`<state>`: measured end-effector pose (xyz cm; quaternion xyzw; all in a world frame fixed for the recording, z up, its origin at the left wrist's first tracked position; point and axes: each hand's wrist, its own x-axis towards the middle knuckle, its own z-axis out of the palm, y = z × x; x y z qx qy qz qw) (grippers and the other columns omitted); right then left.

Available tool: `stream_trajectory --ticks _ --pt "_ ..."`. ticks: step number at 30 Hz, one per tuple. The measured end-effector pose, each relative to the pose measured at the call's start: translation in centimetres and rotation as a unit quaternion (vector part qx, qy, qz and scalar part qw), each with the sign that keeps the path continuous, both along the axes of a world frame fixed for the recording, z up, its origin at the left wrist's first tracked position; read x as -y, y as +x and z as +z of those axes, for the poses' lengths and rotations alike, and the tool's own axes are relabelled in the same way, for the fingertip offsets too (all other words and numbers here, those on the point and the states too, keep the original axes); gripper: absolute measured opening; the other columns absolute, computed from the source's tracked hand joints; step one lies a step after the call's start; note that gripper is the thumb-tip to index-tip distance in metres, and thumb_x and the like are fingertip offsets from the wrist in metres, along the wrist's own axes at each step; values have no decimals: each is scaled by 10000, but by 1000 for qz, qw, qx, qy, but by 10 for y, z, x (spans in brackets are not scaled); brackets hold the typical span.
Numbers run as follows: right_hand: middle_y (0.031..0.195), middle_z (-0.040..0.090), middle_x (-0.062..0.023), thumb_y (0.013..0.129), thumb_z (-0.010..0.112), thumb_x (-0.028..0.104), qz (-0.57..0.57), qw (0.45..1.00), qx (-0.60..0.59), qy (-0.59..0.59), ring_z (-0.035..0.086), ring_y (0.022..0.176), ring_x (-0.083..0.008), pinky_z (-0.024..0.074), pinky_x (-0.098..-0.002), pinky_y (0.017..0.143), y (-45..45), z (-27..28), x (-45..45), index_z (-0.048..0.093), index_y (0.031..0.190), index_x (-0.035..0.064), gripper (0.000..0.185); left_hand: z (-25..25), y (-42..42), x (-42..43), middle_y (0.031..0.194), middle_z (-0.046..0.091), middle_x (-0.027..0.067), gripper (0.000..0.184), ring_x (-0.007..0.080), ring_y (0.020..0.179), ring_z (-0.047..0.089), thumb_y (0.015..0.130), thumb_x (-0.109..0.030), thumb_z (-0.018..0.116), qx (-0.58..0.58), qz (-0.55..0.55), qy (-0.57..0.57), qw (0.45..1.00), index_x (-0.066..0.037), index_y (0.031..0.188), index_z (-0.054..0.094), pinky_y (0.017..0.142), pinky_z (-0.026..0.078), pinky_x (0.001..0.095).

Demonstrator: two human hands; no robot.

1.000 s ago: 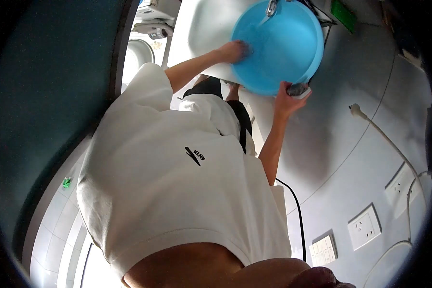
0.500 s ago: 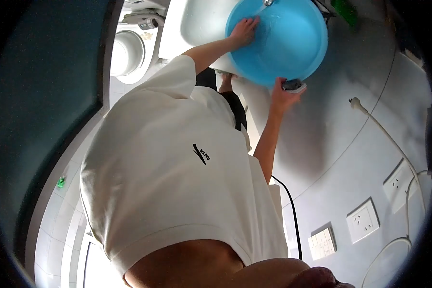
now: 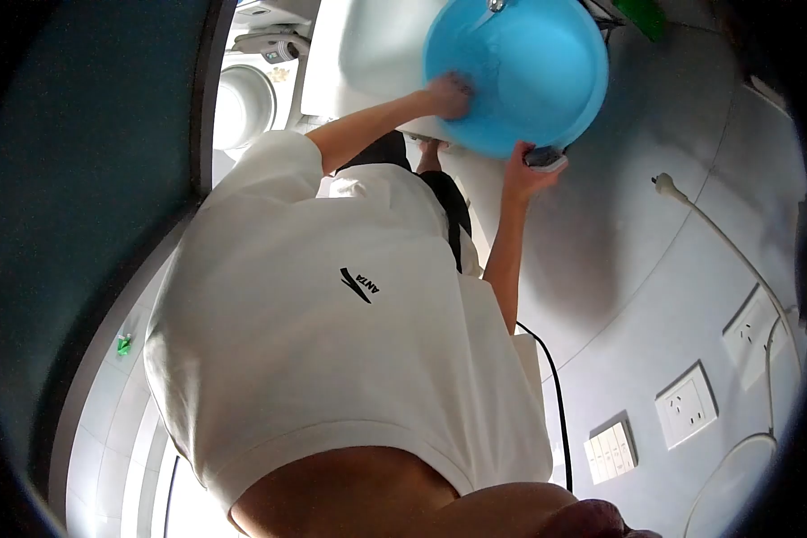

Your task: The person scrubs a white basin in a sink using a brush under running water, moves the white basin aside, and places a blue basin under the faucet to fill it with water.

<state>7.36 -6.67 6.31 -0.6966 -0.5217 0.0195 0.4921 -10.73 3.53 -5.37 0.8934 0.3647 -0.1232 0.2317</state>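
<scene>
A round light-blue basin (image 3: pixel 547 81) sits under a metal faucet (image 3: pixel 497 4), partly over the white sink. My left hand (image 3: pixel 450 95) is at the basin's left inner side. Motion smears its fingers, so I cannot see whether they are open or closed. My right hand (image 3: pixel 522 173), at the basin's near right rim, is closed on a small dark block with a pale edge (image 3: pixel 545 159). What kind of thing the block is cannot be made out. A stream of water appears to run from the faucet into the basin.
The white sink (image 3: pixel 367 54) extends left of the basin, with a round white appliance tub (image 3: pixel 244 103) beyond. A green object (image 3: pixel 641 18) is at the upper right. A loose plug (image 3: pixel 663 185) on a white cord hangs against the wall near sockets (image 3: pixel 687 405) and switches (image 3: pixel 610 452).
My left hand has slid down toward me along the basin's left side, its fingers now blurred. My right hand keeps hold of the dark block at nearly the same spot.
</scene>
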Motion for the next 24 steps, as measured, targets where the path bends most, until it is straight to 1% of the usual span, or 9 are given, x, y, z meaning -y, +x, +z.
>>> stream_trajectory --ticks 1,2,4,8,10,14,16,19,24 --pt "837 607 -147 744 724 30 9 998 -32 -61 583 697 -198 510 -333 640 -3 12 3 478 957 -43 334 -10 0 -6 1569 404 80 512 280 1468 314 1003 -373 453 -68 -12 95 993 -110 1435 534 1215 238 473" --pt "837 607 -147 744 724 30 7 998 -30 -57 583 697 -198 510 -333 640 -5 17 5 478 957 -43 334 -21 -1 -15 1569 404 80 512 280 1468 314 1003 -373 453 -66 -13 100 993 -110 1435 534 1215 238 473" --pt "829 609 -136 754 734 49 15 993 -21 -117 584 707 -187 510 -326 646 -3 21 7 498 937 -40 312 -29 -2 -32 1568 399 83 504 284 1472 308 970 -323 505 17 74 194 978 -98 1418 546 1236 205 449" --pt "835 626 -155 761 775 82 57 992 21 -109 640 706 -248 530 -394 695 8 9 15 525 1014 -7 367 -27 4 -57 1564 397 75 530 273 1472 309 919 -292 560 15 100 239 966 -56 1393 550 1249 177 431" --pt "871 649 -184 771 770 110 18 992 -115 -52 657 746 -271 542 -390 707 13 7 8 546 1058 -38 393 -37 5 -68 1561 387 82 514 280 1468 311 881 -278 588 1 130 299 946 -60 1346 588 1247 184 432" --pt "958 671 -224 785 766 133 -34 990 -130 -37 684 822 -317 547 -414 733 14 49 -38 537 1162 -72 486 -39 -4 -57 1491 463 134 443 280 1446 330 903 -250 561 4 110 304 946 -60 1297 630 1232 228 449" --pt "1006 672 -257 785 770 143 -55 997 -18 -59 694 880 -358 549 -426 735 9 60 -50 516 1219 -90 554 -47 -11 -47 1443 513 142 418 288 1417 380 904 -251 556 -3 64 204 977 -56 1261 655 1201 280 471" --pt "1001 673 -273 783 766 156 -51 997 -52 -29 702 889 -393 550 -451 738 10 52 -50 505 1226 -91 571 12 -17 -19 1386 568 164 418 317 1356 467 917 -248 537 -57 -69 101 991 -42 1264 650 1146 357 474" --pt "968 675 -272 774 757 166 -56 997 -22 -56 703 849 -419 544 -478 709 13 55 -50 503 1210 -87 564 -25 -27 15 1454 538 151 470 336 1322 519 957 -297 480 99 24 3 995 -14 1306 616 1159 336 418"
